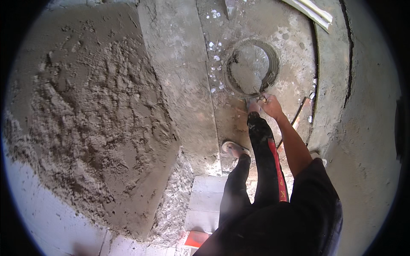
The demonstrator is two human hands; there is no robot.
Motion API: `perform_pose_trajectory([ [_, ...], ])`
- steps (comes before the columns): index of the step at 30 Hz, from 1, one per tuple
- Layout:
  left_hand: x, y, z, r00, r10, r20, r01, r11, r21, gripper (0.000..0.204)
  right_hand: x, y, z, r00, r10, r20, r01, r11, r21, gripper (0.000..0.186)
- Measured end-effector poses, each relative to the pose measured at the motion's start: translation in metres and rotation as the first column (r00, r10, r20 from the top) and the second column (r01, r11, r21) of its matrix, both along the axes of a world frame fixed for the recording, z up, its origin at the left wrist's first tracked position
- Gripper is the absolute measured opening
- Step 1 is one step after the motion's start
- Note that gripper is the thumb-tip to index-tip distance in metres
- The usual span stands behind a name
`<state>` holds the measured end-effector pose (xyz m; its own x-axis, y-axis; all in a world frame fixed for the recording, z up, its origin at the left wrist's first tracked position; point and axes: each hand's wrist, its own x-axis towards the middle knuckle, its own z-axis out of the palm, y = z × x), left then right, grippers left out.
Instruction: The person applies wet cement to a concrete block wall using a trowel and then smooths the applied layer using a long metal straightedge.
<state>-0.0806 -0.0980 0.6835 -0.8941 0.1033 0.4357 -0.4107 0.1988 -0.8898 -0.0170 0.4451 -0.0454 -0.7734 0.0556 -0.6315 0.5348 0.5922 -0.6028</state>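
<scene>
My right hand point(270, 105) is closed at the near rim of a round bucket point(274, 77). A short, thin handle-like piece shows at its fingers, but its kind cannot be made out. Grey wet mortar point(245, 70) lies inside the bucket, heaped toward the left, with a paler wet patch at the right. Just left of the hand, pale skin shows beyond the cuff of a black leg with a red side stripe point(273, 149), apparently my foot. My left hand does not appear.
A wide bed of rough wet mortar point(102, 111) covers the left side, beside a smoother concrete strip point(179, 77). White chips point(215, 57) are scattered around the bucket. A narrow board point(301, 113) lies right of my arm; pale strips point(314, 13) lie at the far right. My sandalled foot point(235, 149) stands nearer.
</scene>
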Motion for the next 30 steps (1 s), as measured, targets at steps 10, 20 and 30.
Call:
perform_pose_trajectory([
  [10,0.009,-0.020,0.012,0.947,-0.320,0.035,0.304,0.925,0.230,0.075,-0.064,-0.050,0.207,0.827,-0.553,0.102,0.501,0.642,-0.581,0.018],
  [20,0.088,-0.043,0.062,0.982,-0.190,0.003,0.189,0.977,0.102,0.085,-0.152,-0.141,0.272,0.197,-0.699,-0.688,0.900,0.407,-0.156,0.025],
  [30,0.080,-0.042,0.063,0.977,-0.191,0.093,0.193,0.981,-0.009,0.076,-0.018,-0.226,0.260,0.975,0.042,-0.220,-0.063,0.994,-0.087,0.049],
])
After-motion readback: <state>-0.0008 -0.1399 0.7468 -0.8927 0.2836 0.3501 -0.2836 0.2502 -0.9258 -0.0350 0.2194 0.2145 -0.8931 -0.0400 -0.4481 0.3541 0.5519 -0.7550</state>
